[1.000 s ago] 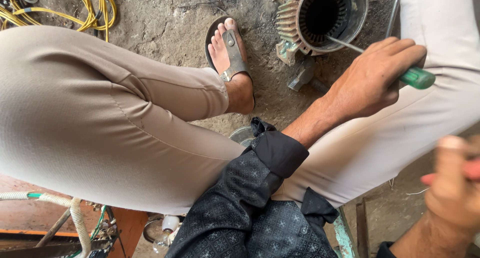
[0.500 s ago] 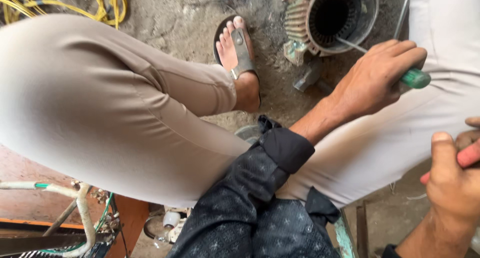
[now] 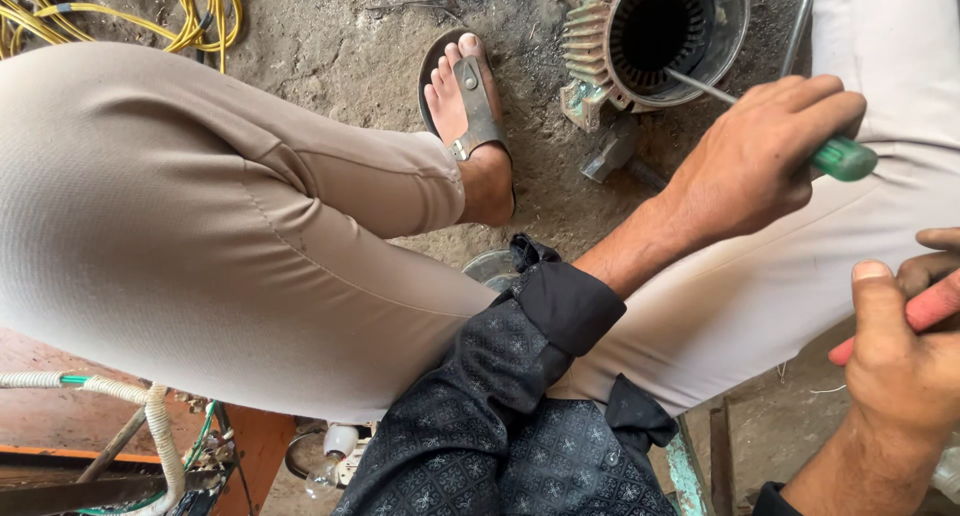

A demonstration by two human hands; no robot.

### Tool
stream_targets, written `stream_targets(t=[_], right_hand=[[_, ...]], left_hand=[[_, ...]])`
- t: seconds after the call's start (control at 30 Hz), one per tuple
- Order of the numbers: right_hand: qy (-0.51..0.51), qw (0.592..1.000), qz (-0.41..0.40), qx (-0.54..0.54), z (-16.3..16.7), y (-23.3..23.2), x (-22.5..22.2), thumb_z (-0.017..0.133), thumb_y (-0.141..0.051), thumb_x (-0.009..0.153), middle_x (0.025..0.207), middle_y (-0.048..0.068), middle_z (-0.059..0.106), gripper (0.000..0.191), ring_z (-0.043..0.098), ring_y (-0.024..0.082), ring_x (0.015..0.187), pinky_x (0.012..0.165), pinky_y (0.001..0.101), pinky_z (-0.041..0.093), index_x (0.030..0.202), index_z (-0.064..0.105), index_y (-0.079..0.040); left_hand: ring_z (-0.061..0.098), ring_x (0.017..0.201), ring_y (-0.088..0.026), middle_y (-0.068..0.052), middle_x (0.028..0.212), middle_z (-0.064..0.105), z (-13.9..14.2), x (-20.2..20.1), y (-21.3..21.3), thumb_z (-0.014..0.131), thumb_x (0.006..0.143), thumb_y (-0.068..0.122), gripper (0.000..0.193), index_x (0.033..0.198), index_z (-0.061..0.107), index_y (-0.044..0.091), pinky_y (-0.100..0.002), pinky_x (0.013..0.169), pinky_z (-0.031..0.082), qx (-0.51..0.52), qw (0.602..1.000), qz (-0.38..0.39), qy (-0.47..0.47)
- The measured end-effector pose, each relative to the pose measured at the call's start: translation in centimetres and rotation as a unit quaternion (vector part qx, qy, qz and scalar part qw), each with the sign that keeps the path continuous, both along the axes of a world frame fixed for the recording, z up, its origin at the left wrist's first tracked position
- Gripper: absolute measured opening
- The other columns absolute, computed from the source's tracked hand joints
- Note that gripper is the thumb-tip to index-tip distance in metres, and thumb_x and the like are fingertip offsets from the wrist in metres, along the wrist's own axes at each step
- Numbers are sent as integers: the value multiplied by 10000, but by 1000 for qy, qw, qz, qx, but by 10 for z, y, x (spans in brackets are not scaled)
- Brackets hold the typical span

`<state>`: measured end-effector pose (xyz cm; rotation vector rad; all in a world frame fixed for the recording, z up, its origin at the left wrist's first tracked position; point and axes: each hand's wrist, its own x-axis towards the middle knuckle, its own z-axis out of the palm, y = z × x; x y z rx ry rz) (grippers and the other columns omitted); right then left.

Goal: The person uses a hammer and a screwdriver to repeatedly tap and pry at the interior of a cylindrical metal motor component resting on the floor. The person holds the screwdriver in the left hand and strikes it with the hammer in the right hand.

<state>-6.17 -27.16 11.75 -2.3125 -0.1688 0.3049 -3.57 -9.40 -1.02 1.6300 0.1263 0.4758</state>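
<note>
The green-handled screwdriver [image 3: 845,158] has a thin steel shaft that slants into the dark bore of a ribbed, greenish metal motor housing [image 3: 655,38] lying on the dusty floor [image 3: 350,56]. The left hand [image 3: 750,156] is clenched around its handle. The right hand [image 3: 905,361] grips a red tool handle [image 3: 925,311].

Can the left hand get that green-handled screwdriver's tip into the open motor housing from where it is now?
Probably yes. The left hand grips the green-handled screwdriver, whose metal shaft already crosses the rim of the open motor housing. Nothing lies between them; the sandaled foot sits off to one side.
</note>
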Motion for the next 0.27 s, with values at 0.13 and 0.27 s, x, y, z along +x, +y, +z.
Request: stream_targets(t=[0.13,0.27], right_hand=[[10,1000,-3,11,-1,0,0,650,138,1066,870,63,451,325,486,96,627,515,241,467,890,419,-8],[3,1000,9,0,-5,-10,4,651,153,1074,883,69,453,317,467,95,641,535,242,472,899,431,6]], left_hand=[[596,979,-292,-41,997,574,1,1,1,703,798,57,310,1055,538,108,-401,839,495,-21,999,34,-19],[595,966,-289,-48,999,568,11,6,-2,707,789,53,315,1049,538,106,-398,838,497,-6,1000,20,-12]])
